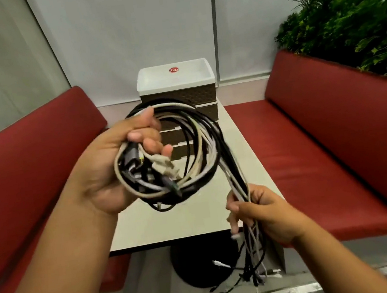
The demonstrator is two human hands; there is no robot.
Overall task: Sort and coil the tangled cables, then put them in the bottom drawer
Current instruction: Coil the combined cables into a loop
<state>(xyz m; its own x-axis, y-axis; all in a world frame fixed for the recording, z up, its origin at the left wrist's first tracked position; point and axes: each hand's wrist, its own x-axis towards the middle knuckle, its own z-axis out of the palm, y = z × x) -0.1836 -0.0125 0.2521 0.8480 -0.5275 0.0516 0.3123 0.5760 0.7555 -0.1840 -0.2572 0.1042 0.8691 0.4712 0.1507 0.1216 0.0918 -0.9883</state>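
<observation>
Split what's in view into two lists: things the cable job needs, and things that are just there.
Needed:
- cables, looped and gripped in the left hand, loose ends held by the right hand
- drawer unit at the far end of the table

Just there:
- red benches
- plant
- white tray on top of the drawer unit

I am seeing a bundle of cables (195, 146) mixing black, white, beige and pale grey strands. The drawer unit (179, 104) is showing dark brown woven-pattern fronts under a white top tray with a red round label (174, 70). The benches (330, 143) are showing deep red, the table (173, 225) off-white, the plant (352, 17) dark green.
</observation>
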